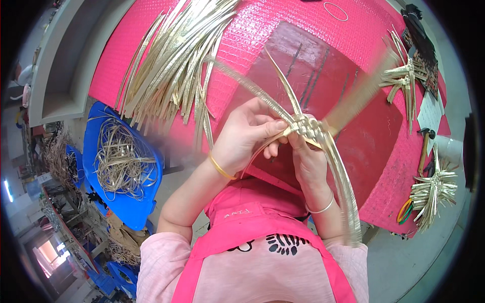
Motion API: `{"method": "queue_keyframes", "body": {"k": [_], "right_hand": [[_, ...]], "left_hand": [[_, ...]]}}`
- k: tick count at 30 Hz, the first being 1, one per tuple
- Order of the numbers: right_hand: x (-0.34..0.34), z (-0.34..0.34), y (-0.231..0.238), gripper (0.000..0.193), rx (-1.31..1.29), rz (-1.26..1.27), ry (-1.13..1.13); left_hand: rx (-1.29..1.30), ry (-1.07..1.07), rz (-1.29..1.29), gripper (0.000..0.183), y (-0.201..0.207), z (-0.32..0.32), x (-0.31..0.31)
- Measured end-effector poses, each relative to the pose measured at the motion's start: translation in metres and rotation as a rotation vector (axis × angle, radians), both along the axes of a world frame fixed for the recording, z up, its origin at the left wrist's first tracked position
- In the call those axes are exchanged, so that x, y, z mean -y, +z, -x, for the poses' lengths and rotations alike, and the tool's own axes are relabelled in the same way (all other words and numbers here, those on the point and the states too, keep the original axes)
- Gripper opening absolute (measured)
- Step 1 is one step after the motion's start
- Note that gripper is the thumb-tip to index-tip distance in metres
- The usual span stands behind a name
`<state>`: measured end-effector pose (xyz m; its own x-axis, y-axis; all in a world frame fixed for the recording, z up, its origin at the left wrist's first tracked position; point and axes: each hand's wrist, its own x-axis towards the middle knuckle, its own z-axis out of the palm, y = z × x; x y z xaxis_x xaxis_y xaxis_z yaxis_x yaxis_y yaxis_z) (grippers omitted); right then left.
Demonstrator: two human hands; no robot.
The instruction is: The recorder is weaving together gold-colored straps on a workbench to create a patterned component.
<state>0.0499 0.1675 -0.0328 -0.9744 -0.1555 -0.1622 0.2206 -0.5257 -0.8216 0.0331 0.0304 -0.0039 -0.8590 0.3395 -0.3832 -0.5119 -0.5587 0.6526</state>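
Note:
Gold flat strips are plaited into a small woven piece (307, 126), held up over a dark red board (313, 65). My left hand (250, 132) is closed at its left edge, with thumb and fingers pinching the strips there. From below, my right hand (309, 162) grips the weave; its fingers are partly hidden behind the piece. Long loose strip ends fan out from the weave. One bundle droops over my right forearm, and the ends at upper right are smeared by motion.
A big pile of gold strips (177, 60) lies on the pink table mat (262, 12). At right are woven gold pieces (433, 194), a hammer (424, 151) and coloured rubber bands (404, 211). A blue bin (129, 204) of tangled strips stands at left.

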Motion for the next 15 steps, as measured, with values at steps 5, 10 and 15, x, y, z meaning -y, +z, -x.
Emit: {"method": "queue_keyframes", "body": {"k": [5, 10, 15], "right_hand": [[-0.001, 0.009, 0.0, 0.016, -0.046, -0.068, -0.034], [0.002, 0.01, 0.017, 0.01, -0.2, -0.284, -0.019], [-0.002, 0.012, 0.015, 0.01, -0.295, -0.68, -0.045]], "left_hand": [[-0.654, 0.228, 0.82, 0.015, 0.002, -0.014, -0.011], [-0.405, 0.205, 0.616, 0.013, 0.005, -0.017, -0.003], [-0.44, 0.118, 0.671, 0.016, 0.01, -0.014, 0.003]]}}
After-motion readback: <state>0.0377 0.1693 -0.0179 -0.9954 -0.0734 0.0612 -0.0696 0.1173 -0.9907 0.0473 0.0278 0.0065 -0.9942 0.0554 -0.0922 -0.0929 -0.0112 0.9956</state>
